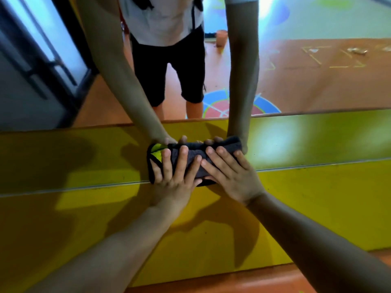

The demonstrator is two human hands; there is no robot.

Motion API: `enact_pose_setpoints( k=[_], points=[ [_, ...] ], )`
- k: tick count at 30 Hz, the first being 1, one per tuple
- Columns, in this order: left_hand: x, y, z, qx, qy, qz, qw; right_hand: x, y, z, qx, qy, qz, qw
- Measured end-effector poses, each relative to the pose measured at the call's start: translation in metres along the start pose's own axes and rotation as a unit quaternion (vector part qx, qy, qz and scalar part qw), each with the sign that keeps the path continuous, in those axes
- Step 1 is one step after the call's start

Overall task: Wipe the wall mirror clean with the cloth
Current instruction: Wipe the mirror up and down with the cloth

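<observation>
A folded dark grey cloth point(195, 157) with a yellow-green corner lies against the bottom strip of the wall mirror point(306, 85), just above its lower edge. My left hand point(174, 176) presses flat on the cloth's left half, fingers spread and straight. Beside it, my right hand point(228, 172) presses on the right half, fingers straight and touching those of the left. The mirror reflects both arms, the cloth and my body in a white shirt and black shorts.
Below the mirror runs a yellow wall panel point(306, 208), and orange floor point(243, 280) shows at the bottom. The reflection holds a dark door frame point(42, 66) at left, an orange floor with coloured markings and a small orange pot point(221, 38).
</observation>
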State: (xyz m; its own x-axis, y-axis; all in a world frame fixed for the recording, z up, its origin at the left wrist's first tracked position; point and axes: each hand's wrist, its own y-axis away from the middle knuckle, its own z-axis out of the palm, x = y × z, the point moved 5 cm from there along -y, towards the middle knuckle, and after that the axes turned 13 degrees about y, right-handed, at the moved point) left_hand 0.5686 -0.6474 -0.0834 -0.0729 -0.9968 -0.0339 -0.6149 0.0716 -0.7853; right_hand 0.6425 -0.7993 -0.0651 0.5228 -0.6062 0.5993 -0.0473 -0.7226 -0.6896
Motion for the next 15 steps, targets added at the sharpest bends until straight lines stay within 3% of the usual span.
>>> enact_pose_setpoints(
  k=[4,7,15],
  points=[
    [0.046,-0.022,0.017,0.0,0.02,0.001,1.0,0.041,0.03,0.001,-0.018,0.017,0.009,1.0],
    [0.065,-0.042,0.016,-0.022,0.077,-0.044,0.996,0.064,0.032,-0.005,-0.039,0.007,0.014,0.999],
    [0.068,-0.152,-0.061,0.009,0.059,-0.026,0.998,0.148,-0.056,-0.049,0.0,-0.036,0.066,0.997]
  ],
)
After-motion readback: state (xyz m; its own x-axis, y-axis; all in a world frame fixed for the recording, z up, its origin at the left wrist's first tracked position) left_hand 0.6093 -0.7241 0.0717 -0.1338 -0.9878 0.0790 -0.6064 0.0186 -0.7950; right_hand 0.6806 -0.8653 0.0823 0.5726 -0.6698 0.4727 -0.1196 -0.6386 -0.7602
